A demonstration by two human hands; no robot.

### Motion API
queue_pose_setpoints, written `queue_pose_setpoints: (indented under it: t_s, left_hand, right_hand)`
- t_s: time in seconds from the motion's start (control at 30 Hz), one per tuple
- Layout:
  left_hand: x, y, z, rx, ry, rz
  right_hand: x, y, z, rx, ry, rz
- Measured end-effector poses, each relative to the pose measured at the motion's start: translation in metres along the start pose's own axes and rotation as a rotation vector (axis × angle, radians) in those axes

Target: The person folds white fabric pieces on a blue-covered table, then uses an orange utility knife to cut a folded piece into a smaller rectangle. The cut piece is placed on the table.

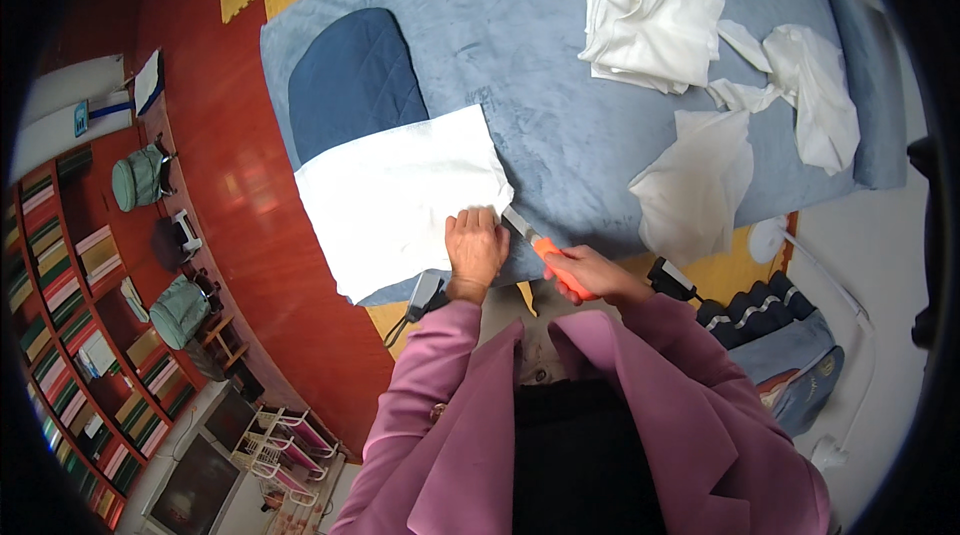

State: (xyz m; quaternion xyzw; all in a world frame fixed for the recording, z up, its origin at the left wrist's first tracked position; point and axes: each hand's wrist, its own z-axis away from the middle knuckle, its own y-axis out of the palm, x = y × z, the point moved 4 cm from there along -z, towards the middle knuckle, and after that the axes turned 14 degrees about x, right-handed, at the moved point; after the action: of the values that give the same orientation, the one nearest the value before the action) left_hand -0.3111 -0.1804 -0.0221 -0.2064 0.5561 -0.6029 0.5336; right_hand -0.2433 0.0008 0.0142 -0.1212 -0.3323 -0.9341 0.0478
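A white cloth (400, 190) lies spread over the near left part of a grey-blue padded surface (540, 65), partly covering a dark blue quilted pad (350, 85). My left hand (477, 250) is closed, with curled fingers gripping the cloth near its right corner. In my right hand (590, 275) is a knife (548, 253) with an orange handle, its fingers wrapped round the grip. The short metal blade points up and left and meets the cloth's right edge, just beside my left hand. Whether the blade has gone into the fabric cannot be made out.
At the far right are a folded white cloth stack (655, 10), a crumpled white cloth (815, 95) and a flatter white piece (695, 180) hanging over the near edge. A bookshelf (80, 335) and green backpacks (180, 310) stand left; a lamp (770, 238) stands right.
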Motion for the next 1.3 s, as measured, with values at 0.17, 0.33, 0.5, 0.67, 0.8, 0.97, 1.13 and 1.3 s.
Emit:
queue_pose_setpoints:
  t_s: [0.17, 0.33, 0.5, 0.67, 0.8, 0.97, 1.13, 1.3]
  left_hand:
    - [-0.027, -0.054, 0.026, -0.03, 0.04, 0.058]
    - [-0.041, -0.082, 0.043, -0.015, 0.098, 0.127]
    - [-0.039, -0.095, 0.046, -0.09, 0.019, 0.174]
    - [-0.039, -0.087, 0.036, -0.016, 0.101, 0.045]
    - [-0.037, -0.074, 0.033, 0.092, 0.143, 0.02]
    - [-0.038, -0.063, 0.036, 0.173, 0.209, -0.014]
    - [-0.04, -0.064, 0.046, 0.216, 0.257, 0.02]
    - [-0.032, -0.074, 0.061, 0.289, 0.281, 0.02]
  right_hand:
    - [0.012, 0.032, 0.048, 0.071, -0.093, 0.091]
    - [0.017, 0.045, 0.058, 0.062, -0.149, 0.007]
    - [0.012, 0.044, 0.046, 0.004, -0.175, -0.031]
    - [0.013, 0.054, 0.041, 0.153, -0.257, -0.017]
    - [0.013, 0.054, 0.038, 0.189, -0.205, -0.218]
    - [0.015, 0.052, 0.031, 0.121, -0.166, -0.237]
    - [0.019, 0.048, 0.026, 0.086, -0.151, -0.286]
    - [0.014, 0.041, 0.03, 0.048, -0.086, -0.38]
